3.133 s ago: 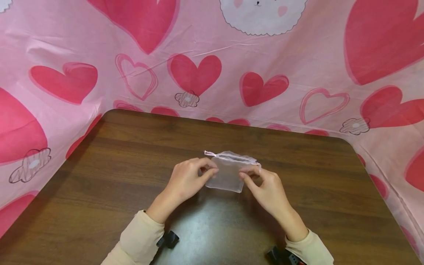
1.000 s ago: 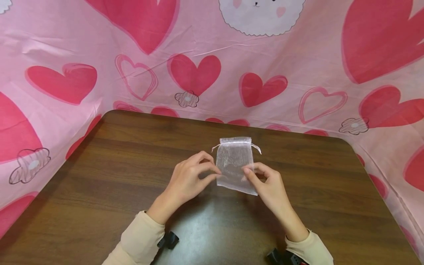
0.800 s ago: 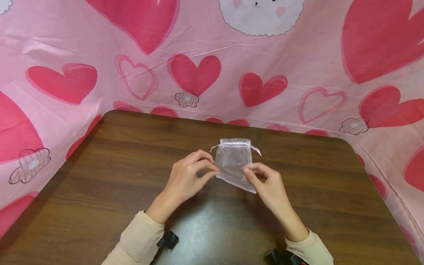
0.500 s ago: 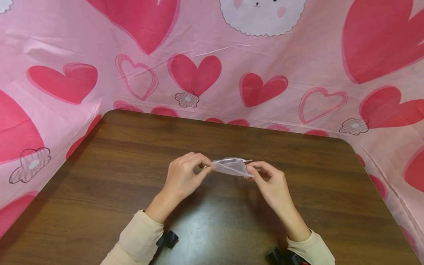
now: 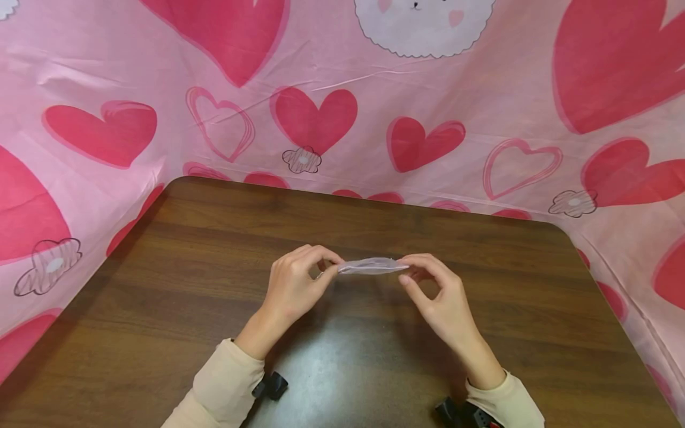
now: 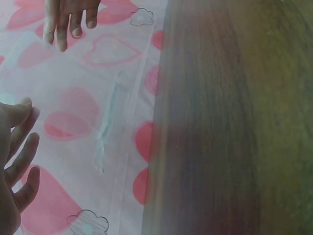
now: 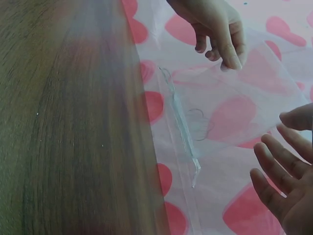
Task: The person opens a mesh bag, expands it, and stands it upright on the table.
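Observation:
A sheer white drawstring pouch (image 5: 371, 266) stretches between the two hands, seen almost edge-on in the head view. The left hand (image 5: 295, 282) pinches its left end between thumb and fingers. At the other end, the fingers of the right hand (image 5: 441, 292) touch the pouch, while the thumb stands apart below it. In the right wrist view the pouch (image 7: 230, 105) looks flat and see-through, its drawstring (image 7: 183, 125) on the side towards the table; the right hand (image 7: 288, 171) has its fingers spread beside one corner. The pouch also shows faintly in the left wrist view.
A dark brown wooden table (image 5: 214, 238) lies beneath the hands. Pink cloth with red hearts (image 5: 321, 119) hangs behind and at both sides. Black devices sit at both wrists, below the beige sleeves (image 5: 225, 380).
The pouch has tilted from facing the head camera to nearly edge-on. The left hand has gone from beside it to pinching its end. The right thumb has moved off the pouch.

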Demonstrator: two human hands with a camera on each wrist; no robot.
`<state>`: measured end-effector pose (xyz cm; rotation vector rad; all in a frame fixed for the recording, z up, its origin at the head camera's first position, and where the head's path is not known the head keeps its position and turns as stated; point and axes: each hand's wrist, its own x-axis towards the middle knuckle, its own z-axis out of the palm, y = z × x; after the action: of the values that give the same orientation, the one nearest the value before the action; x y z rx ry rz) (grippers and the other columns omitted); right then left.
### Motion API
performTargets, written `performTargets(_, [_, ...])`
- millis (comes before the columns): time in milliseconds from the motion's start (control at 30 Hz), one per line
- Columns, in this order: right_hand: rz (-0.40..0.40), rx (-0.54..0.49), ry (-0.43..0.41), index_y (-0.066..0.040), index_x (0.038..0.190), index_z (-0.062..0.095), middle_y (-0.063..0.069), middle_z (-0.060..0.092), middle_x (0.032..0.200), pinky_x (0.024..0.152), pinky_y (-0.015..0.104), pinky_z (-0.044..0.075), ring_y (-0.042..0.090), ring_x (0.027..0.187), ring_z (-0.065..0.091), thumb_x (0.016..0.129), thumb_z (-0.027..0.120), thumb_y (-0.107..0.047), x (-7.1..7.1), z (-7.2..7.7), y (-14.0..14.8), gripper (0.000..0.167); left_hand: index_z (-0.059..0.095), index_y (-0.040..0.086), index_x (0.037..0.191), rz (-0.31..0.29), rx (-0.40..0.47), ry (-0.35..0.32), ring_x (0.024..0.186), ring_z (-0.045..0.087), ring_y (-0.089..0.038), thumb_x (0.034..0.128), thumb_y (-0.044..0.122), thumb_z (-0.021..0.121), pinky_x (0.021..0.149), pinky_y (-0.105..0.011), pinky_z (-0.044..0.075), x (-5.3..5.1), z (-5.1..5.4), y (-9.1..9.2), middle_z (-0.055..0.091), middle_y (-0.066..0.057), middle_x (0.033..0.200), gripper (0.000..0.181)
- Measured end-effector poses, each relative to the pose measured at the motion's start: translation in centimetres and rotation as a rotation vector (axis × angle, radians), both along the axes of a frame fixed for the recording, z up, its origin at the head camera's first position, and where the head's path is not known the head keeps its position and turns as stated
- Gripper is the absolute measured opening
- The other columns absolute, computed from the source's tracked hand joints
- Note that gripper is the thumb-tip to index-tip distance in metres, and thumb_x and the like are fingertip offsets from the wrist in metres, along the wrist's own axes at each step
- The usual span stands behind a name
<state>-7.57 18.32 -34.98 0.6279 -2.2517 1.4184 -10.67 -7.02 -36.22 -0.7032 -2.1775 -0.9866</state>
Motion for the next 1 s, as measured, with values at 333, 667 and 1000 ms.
performTargets(333, [-0.086,0.017,0.075,-0.003,0.09,0.073,0.007,0.064,0.09,0.074,0.018,0.048,0.011,0.086,0.059,0.072,0.079,0.015,-0.22,-0.55,-0.15,0.026,0.073,0.024,0.086,-0.013,-0.019,-0.05,0.059,0.05,-0.005,0.0815,0.019,0.083,0.049,-0.024,0.034,0.15,-0.23,0.25,0.059,0.012,0.067,0.012])
performTargets(667, [-0.039,0.002,0.042,-0.008,0.088,0.073,0.001,0.07,0.085,0.074,0.022,0.048,0.007,0.079,0.061,0.079,0.078,0.009,0.06,-0.43,-0.53,0.02,0.072,0.024,0.088,-0.044,-0.073,-0.115,0.065,0.056,-0.006,0.0853,0.024,0.079,0.053,-0.027,0.041,0.28,-0.76,0.4,0.06,0.013,0.072,0.008])
performTargets(1000, [-0.06,0.04,0.014,-0.009,0.092,0.075,-0.001,0.072,0.084,0.072,0.024,0.049,0.01,0.075,0.064,0.081,0.078,0.004,0.45,-0.69,-0.85,0.017,0.075,0.022,0.092,-0.062,-0.078,-0.113,0.067,0.059,-0.01,0.0867,0.029,0.078,0.054,-0.028,0.042,0.32,-0.75,0.61,0.062,0.013,0.073,0.009])
